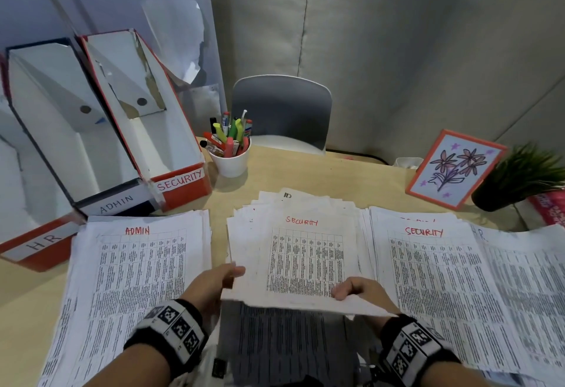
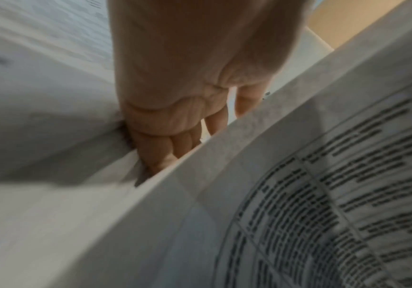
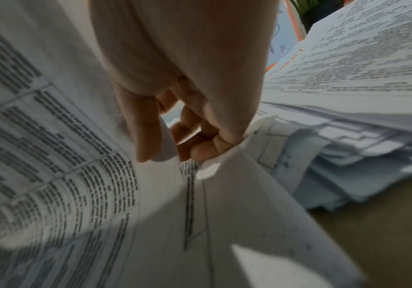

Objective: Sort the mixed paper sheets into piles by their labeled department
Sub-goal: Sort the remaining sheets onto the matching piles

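Two hands: we hold one sheet marked SECURITY (image 1: 305, 259) lifted above the middle pile (image 1: 293, 203).
Left hand (image 1: 214, 282): its fingers (image 2: 165, 148) are tucked under the sheet's left edge (in the left wrist view they vanish beneath the paper), thumb lying near the top face; we cannot tell whether it truly pinches.
Right hand (image 1: 357, 290): clamped on the sheet's lower right corner, thumb on top and curled fingers (image 3: 200, 148) beneath.
Held sheet: raised at its near edge, its red heading toward the far side of the desk (image 1: 351, 169).
Left pile: our ADMIN stack (image 1: 137, 264) lies flat, just beside the held sheet.
Right pile: a SECURITY stack (image 1: 434, 273), with an HR sheet (image 1: 526, 279) overlapping its right side.
File boxes: HR box (image 1: 39, 246), ADMIN box (image 1: 61, 129) and SECURITY box (image 1: 146, 111) stand at far left.
Other things: pen cup (image 1: 230, 160), flower picture (image 1: 455, 169), potted plant (image 1: 522, 175).
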Demonstrator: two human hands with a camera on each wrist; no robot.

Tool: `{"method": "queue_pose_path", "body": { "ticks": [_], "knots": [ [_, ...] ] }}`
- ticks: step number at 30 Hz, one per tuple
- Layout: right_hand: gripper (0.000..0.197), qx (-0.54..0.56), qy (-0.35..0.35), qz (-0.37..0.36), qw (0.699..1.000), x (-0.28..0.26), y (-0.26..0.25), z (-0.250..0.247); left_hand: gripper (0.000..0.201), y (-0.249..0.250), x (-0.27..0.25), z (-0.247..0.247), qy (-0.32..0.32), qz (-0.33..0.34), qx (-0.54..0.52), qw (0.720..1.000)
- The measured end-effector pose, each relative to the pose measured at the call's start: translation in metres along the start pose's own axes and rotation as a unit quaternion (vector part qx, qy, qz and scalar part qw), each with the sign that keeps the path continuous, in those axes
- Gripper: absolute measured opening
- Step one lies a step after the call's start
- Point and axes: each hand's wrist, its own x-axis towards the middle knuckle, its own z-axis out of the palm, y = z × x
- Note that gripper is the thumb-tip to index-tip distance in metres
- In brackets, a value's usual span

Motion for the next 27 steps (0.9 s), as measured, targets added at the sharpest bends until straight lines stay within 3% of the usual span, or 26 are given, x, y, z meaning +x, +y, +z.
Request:
{"method": "queue_pose_path", "body": {
  "ticks": [2,5,9,11,17,20,24,27],
  "knots": [
    [0.011,0.02,-0.035,0.006,0.999,0.0,-0.001,-0.003,0.025,0.006,0.009,0.004,0.014,0.01,0.05,0.999],
    [0.02,0.001,-0.052,0.009,0.999,0.002,0.002,-0.009,0.031,0.012,0.016,0.011,0.005,0.002,0.096,0.995],
    [0.012,-0.003,-0.054,0.017,0.998,0.002,0.002,-0.01,0.01,0.02,0.015,0.013,-0.017,-0.012,0.136,0.991],
    [0.01,-0.003,-0.065,0.02,0.998,0.002,0.002,-0.01,0.016,0.022,0.017,0.011,-0.036,-0.03,0.108,0.993],
    [0.022,0.0,-0.084,0.046,0.995,0.002,0.002,-0.012,0.067,0.018,0.026,0.015,-0.031,-0.012,0.19,0.981],
    [0.025,0.006,-0.078,0.058,0.995,0.003,0.001,-0.012,0.048,0.022,0.019,0.021,-0.008,0.035,0.275,0.961],
    [0.009,-0.039,-0.055,0.028,0.997,0.001,0.001,-0.008,0.055,0.017,0.02,0.03,0.016,0.078,0.331,0.94],
    [0.01,0.005,-0.041,0.045,0.998,0.0,0.002,-0.011,0.05,0.016,0.025,0.028,0.023,0.077,0.391,0.917]
  ]
}}
